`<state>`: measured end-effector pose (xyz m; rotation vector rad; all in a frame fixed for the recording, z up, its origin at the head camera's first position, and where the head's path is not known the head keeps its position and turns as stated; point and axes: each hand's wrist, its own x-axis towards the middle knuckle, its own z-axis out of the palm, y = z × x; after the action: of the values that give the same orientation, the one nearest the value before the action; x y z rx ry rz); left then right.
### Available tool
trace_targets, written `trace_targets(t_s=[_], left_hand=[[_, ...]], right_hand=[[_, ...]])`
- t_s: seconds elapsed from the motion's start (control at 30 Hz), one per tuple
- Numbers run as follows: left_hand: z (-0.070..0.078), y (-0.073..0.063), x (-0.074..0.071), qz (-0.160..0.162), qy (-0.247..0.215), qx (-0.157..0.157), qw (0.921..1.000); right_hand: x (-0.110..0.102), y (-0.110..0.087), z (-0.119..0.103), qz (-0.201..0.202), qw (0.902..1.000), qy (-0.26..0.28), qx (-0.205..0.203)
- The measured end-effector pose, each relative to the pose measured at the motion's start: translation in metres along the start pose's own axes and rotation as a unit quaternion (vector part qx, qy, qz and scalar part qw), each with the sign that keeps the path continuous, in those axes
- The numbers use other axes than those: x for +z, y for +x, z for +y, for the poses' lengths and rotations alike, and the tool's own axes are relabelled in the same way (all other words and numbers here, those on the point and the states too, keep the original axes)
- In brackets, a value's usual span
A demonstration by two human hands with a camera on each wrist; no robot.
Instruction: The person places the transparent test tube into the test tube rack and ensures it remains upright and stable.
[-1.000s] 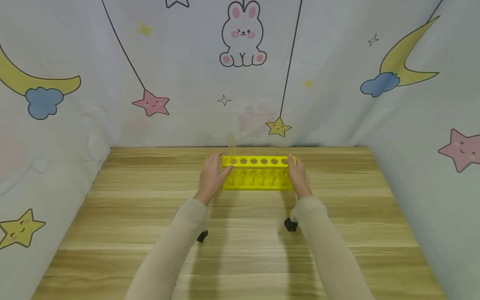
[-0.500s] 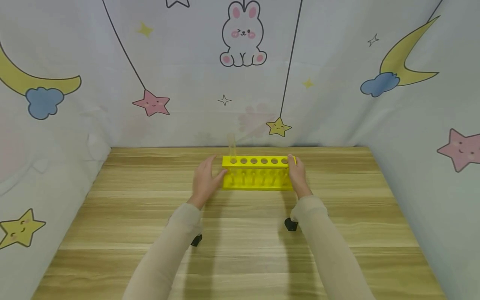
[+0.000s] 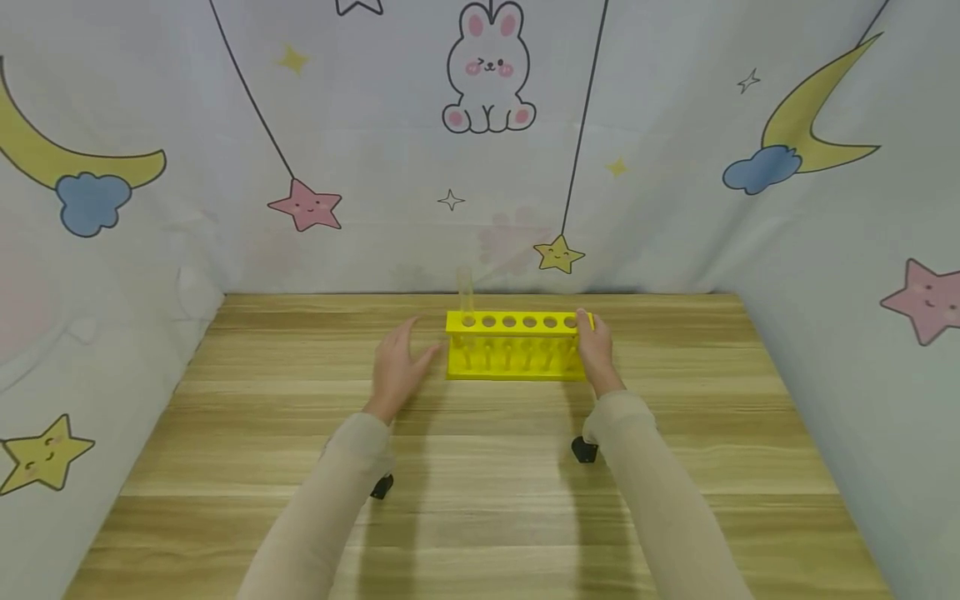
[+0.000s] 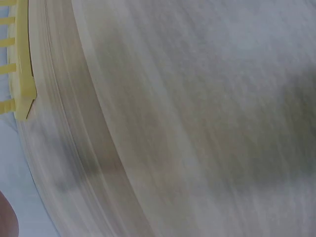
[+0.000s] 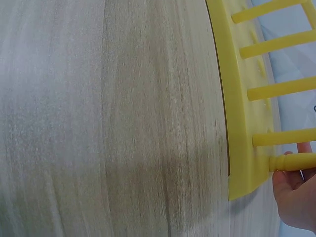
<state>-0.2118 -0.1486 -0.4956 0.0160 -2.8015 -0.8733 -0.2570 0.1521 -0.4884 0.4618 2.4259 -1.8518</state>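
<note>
A yellow test tube rack (image 3: 519, 332) stands upright near the back of the table, with a row of round holes along its top. One clear test tube (image 3: 466, 292) pokes up from the leftmost hole. My left hand (image 3: 397, 367) is off the rack's left end, thumb and fingers spread and holding nothing. At the other end my right hand (image 3: 596, 350) grips the rack, its thumb over the top bar. The right wrist view shows the fingers (image 5: 291, 200) curled by the end post. Only the base and posts of the rack (image 4: 23, 64) show in the left wrist view.
The wood-grain table (image 3: 495, 483) runs back to a white curtain (image 3: 390, 150) printed with stars, moons and a rabbit. Further curtain encloses both sides. Small black wrist cameras hang under the sleeves, the right one (image 3: 583, 450) over the table.
My left hand has let go of the rack's left end and moved left and toward me. The right hand keeps its grip, and the rack and tube stay put.
</note>
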Motion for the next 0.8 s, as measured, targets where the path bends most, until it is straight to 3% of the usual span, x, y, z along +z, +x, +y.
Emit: trace_targets(t_s=[0.5, 0.8], left_hand=[[-0.013, -0.007, -0.007, 0.006, -0.014, -0.018, 0.9997], [-0.025, -0.012, -0.007, 0.026, -0.01, -0.003, 0.9996]], right_hand=[[-0.005, 0.003, 0.003, 0.003, 0.9999, -0.015, 0.003], [-0.016, 0.001, 0.0, 0.012, 0.9998, -0.006, 0.014]])
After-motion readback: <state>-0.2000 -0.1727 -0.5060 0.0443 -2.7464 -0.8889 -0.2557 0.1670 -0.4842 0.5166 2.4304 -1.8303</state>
